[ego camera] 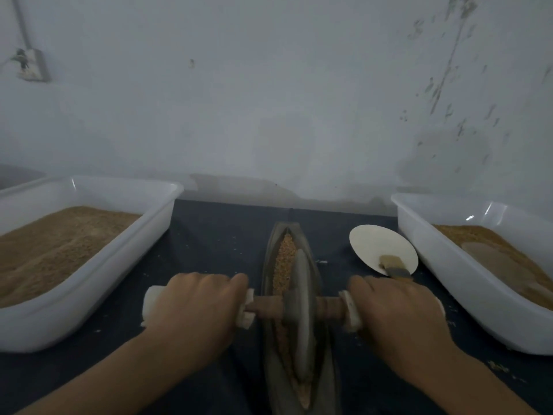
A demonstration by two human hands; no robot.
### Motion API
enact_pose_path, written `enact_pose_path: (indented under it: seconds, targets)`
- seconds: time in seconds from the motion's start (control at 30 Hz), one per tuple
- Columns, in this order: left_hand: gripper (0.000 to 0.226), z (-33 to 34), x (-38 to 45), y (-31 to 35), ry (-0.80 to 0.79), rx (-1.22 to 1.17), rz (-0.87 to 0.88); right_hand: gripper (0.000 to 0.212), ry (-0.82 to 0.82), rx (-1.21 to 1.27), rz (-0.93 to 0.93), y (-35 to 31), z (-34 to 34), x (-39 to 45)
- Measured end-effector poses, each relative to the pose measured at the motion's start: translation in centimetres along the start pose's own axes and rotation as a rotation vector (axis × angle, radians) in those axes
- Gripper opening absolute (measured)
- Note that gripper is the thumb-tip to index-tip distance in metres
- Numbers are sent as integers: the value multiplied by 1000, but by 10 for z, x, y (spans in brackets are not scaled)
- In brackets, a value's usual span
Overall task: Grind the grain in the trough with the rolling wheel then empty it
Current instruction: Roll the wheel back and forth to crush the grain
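Dim, bluish cast, soft overall blur, small glare spots on tub rims (469, 217), wide-angle bowing at edges

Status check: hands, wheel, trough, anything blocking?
Both hands, left and right, grip the axle ends. Rolling wheel stands in the trough, grain ahead of it. Nothing in the way.

Two bare forearms reach in from the near edge, the left hand (191, 307) and right hand (398, 310) without gloves, rings or watch, as far as the dim, soft picture shows; no sleeves reach the wrists.
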State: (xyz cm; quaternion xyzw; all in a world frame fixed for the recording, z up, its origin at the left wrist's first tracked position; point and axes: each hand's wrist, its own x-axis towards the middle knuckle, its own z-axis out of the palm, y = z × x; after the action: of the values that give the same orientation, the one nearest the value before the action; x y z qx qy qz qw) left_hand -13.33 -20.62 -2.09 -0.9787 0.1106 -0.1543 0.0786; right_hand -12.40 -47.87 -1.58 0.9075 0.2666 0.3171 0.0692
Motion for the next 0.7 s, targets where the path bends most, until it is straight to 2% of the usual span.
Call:
enact_pose_path:
  seconds: [0.1,0.17,0.23,0.37,0.47,0.57,0.63,0.7]
  targets:
    - [29,12,27,-4,-20,-23,-27,42,-144,-71,21,7,25,27]
    - [28,23,53,-10,32,3,-40,27,-209,-97,124,16,46,57]
    - [24,28,80,-17,72,10,-55,18,-203,-113,198,21,58,80]
    - [22,28,104,-22,39,-8,-42,17,-213,-120,242,19,63,91]
    - [25,25,76,-15,41,-8,-32,21,-267,-60,180,12,41,66]
    - [32,18,27,-9,40,-29,-12,34,-191,-48,44,-1,10,27]
    - [31,11,3,-8,29,-53,4,44,-33,-34,12,-6,-5,9]
    - [27,8,-4,-7,12,-56,4,46,3,-32,15,-6,-4,2]
